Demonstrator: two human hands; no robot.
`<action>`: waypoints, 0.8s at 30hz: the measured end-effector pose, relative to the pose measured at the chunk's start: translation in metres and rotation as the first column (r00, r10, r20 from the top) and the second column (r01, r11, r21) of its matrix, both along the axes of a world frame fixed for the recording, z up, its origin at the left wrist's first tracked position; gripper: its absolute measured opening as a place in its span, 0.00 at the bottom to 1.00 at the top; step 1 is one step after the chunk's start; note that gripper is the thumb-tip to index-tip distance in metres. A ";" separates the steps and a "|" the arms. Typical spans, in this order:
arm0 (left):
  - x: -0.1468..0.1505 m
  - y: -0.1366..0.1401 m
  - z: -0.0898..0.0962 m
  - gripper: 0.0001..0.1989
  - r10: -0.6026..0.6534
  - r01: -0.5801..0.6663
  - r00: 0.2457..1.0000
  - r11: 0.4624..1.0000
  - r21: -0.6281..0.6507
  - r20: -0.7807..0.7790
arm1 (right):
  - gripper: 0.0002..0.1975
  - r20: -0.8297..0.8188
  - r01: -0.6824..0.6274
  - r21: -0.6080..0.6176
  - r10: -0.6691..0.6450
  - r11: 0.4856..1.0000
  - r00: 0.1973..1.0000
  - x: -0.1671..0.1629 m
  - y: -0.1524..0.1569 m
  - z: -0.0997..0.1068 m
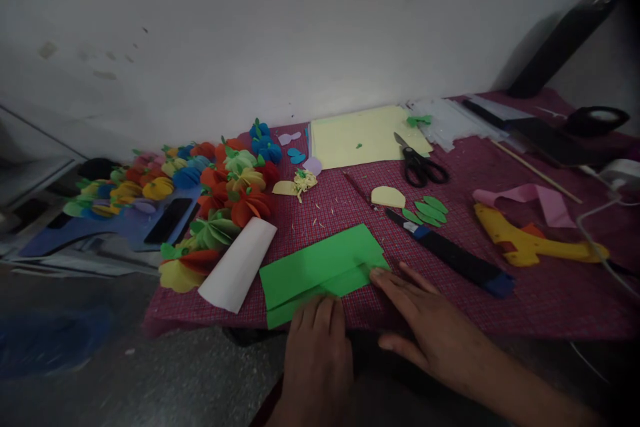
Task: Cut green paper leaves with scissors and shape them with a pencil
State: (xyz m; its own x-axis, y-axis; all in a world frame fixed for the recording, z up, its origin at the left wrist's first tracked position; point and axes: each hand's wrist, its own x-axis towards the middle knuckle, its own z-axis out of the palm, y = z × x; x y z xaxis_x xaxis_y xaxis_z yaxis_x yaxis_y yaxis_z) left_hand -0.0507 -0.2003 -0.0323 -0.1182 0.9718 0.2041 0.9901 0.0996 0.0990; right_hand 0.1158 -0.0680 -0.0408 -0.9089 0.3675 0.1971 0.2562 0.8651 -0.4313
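Green paper (pixel 320 267) is the main thing here, lying near the front edge of the bench (pixel 550 300), with a strip along its near side folded over. So the left hand (pixel 319 340) is on that near edge, fingers close together and bent down onto the paper; it's kinda blurry and the thumb's hidden, so I can't tell if it's actually pinching anything. Right hand (pixel 425 320) is pretty wide, fingers stretched out and thumb well apart, with the fingertips at the paper's right end.

Just left of the green paper there's a white tapered piece (pixel 239 267), and past that a whole pile of colourful paper shapes (pixel 250 203). Right of the green paper sits a black-and-blue cutter (pixel 457 255), and further right, a yellow glue gun (pixel 515 240) near a pink strip (pixel 525 193). Beyond the green paper you've got a cream rounded cutout (pixel 388 197), some green leaf cutouts (pixel 431 211), black scissors (pixel 423 168) and pale yellow sheets (pixel 357 137), with the scissors partly overlapping the sheets.
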 end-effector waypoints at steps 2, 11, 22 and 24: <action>0.000 -0.002 -0.003 0.22 -0.001 0.001 1.000 1.000 -0.015 -0.011 | 0.35 0.005 -0.003 0.008 0.003 1.000 1.000 0.000 0.000 0.000; 0.002 -0.004 -0.005 0.24 -0.011 0.005 0.987 0.999 -0.039 -0.158 | 0.35 0.022 -0.025 0.045 0.024 0.999 0.999 0.000 0.002 -0.001; -0.014 -0.032 0.004 0.20 0.126 -0.133 0.984 0.990 -0.050 -0.129 | 0.37 -0.004 0.010 0.015 -0.010 1.000 1.000 0.002 0.002 -0.007; -0.016 -0.036 0.005 0.19 0.155 -0.162 0.981 0.985 -0.054 -0.115 | 0.38 -0.009 0.015 0.015 -0.015 1.000 1.000 0.002 0.002 -0.008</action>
